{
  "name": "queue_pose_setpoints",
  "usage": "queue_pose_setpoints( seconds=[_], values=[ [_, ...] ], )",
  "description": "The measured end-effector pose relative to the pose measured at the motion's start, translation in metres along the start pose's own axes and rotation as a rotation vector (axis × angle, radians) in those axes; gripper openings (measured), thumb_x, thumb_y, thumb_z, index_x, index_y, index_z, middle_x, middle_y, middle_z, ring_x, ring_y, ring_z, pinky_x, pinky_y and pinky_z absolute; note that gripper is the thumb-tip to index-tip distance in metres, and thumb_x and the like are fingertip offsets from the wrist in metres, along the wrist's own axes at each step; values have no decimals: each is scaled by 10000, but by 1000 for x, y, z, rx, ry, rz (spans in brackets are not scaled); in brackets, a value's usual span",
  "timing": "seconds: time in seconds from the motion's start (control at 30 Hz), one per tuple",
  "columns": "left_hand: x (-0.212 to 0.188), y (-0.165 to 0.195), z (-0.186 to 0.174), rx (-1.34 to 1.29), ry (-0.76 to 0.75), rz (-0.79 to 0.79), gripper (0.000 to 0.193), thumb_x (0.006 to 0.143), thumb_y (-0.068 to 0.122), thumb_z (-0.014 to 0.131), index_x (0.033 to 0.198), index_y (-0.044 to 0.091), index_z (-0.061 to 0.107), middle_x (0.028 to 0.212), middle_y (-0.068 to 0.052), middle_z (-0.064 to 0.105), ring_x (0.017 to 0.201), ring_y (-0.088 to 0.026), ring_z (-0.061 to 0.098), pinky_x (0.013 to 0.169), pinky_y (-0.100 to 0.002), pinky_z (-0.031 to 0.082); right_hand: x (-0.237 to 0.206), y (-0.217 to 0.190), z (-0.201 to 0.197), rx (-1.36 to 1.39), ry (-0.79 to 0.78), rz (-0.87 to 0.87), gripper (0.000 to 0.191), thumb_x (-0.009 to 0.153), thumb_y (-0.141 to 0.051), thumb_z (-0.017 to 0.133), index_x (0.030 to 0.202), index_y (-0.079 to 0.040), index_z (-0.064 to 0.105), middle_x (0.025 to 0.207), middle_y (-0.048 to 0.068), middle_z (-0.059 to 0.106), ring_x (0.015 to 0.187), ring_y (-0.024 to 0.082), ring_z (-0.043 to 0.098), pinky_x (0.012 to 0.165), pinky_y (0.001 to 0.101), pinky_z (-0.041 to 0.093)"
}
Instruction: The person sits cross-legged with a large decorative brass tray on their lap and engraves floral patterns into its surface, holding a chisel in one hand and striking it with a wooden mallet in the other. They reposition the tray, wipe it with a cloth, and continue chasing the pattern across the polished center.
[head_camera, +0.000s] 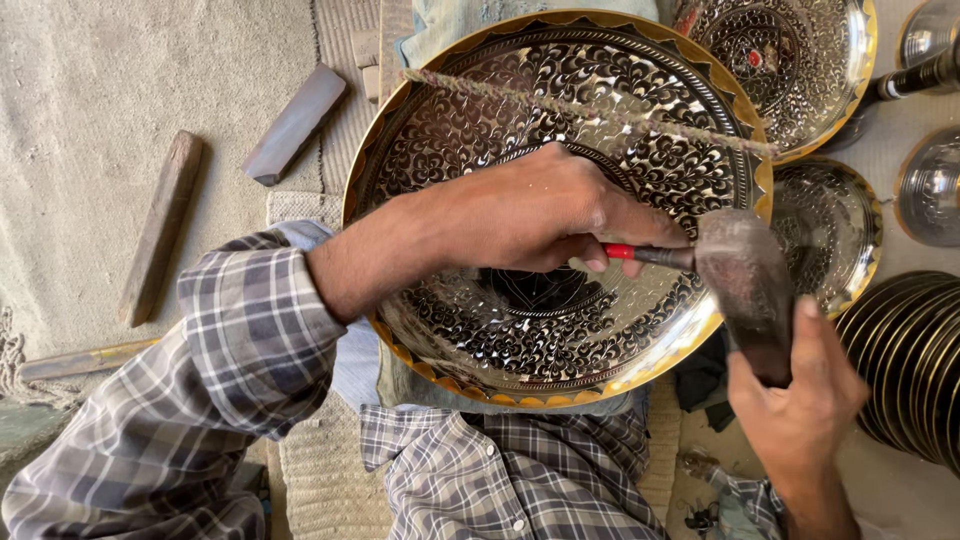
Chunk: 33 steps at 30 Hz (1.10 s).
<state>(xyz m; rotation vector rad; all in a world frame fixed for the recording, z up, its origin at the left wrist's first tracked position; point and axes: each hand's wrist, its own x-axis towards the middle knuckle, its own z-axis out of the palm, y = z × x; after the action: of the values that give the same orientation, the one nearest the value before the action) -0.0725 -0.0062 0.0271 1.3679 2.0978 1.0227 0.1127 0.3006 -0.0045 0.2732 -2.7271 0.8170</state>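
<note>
Hands grip tools over the tray (450, 330): left (540, 215) chisel (645, 254), right (800, 395) seemingly hammer (745, 275).

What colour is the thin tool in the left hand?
Red band on a dark shaft, on the tool in the head view.

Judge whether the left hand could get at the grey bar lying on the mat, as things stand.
Probably not at once: the left hand pinches a red-banded chisel on the engraved tray; the grey bar lies uncovered beyond the forearm.
</note>
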Motion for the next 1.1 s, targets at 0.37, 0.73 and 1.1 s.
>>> queue_pose_setpoints(
  seconds=[0.37, 0.73, 1.1],
  values=[
    [13, -11, -8, -144, 100, 282, 658, 774, 35, 836, 1389, 146, 631, 1222, -77, 761, 995, -213, 779, 788, -368, 598, -43, 25, 14, 140, 101, 218, 921, 938, 138, 769, 1644, -2, 194, 1063, 173, 624, 871, 206, 671, 829, 302, 573],
    [17, -12, -7, -184, 19, 264, 593, 828, 61, 813, 1385, 165, 640, 1191, -51, 775, 971, -200, 783, 753, -361, 600, -47, 36, 10, 140, 155, 103, 1063, 977, 158, 664, 1662, -240, -44, 1165, 234, 572, 886, 273, 646, 780, 356, 584],
    [-5, -2, -1, -17, 264, 210, 616, 816, 55, 786, 1399, 195, 646, 1056, -19, 803, 847, -196, 781, 679, -363, 613, 13, 4, 0, 189, 25, 62, 1007, 940, 93, 801, 1700, -80, 164, 1024, 152, 673, 854, 225, 696, 738, 304, 586]
  ],
)
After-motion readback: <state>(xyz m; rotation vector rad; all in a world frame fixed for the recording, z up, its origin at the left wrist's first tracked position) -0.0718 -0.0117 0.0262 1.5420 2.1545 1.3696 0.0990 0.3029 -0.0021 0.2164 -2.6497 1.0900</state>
